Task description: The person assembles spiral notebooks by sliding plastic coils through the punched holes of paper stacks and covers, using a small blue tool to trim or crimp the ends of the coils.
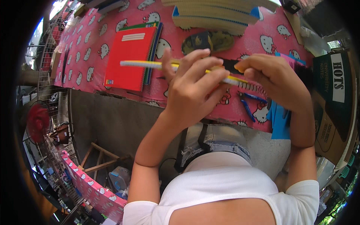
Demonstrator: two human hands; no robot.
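Pink cat-print tablecloth (112, 80) carries a red spiral notebook (127, 56); left hand (191, 90) and right hand (273, 77) clasp a yellow-edged spiral-bound notebook (150, 64) edge-on — steadied at its wire coil.

Glossy paper notebook (180, 67) w/ metal spiral (250, 87); smooth printed tablecloth (93, 48); matt cardboard box (333, 112).

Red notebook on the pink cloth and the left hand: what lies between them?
In the head view, only patterned pink tablecloth separates the red notebook from the left hand, apart from the yellow-edged notebook the hands hold, whose end juts over the red one.
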